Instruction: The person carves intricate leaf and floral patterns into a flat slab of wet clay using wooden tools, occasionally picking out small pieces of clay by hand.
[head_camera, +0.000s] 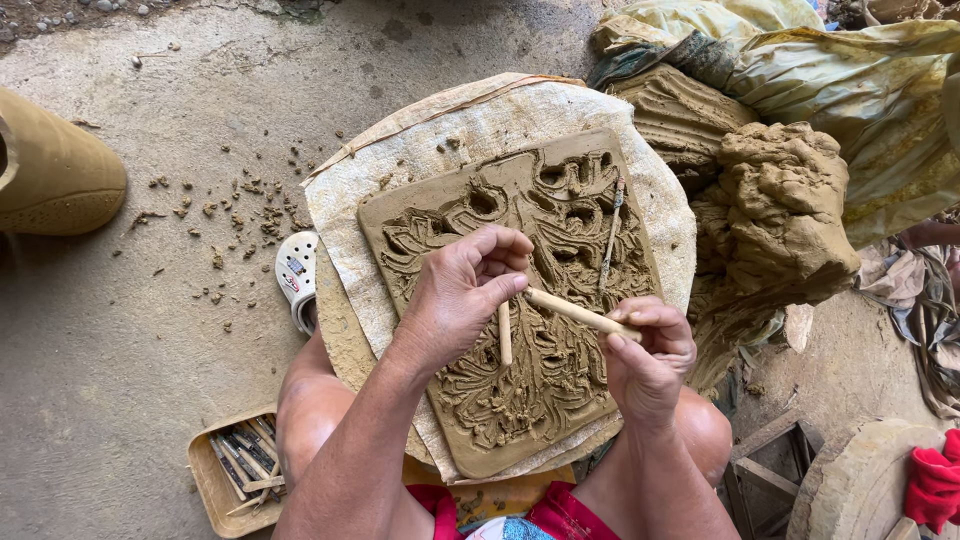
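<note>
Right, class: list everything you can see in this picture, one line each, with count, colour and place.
clay relief slab: one, brown, centre, on the cloth
cloth: one, beige, under the slab
wooden tools: two, pale, one in each hand
thin tool: one, muddy, lying on the slab
raw clay lump: one, brown, right
plastic sheet: one, yellowish, upper right
sandal: one, white, left of the slab
tool tray: one, tan, bottom left
red cloth: one, bottom right
left hand: over the slab, holding a tool
right hand: holding a tool
</note>
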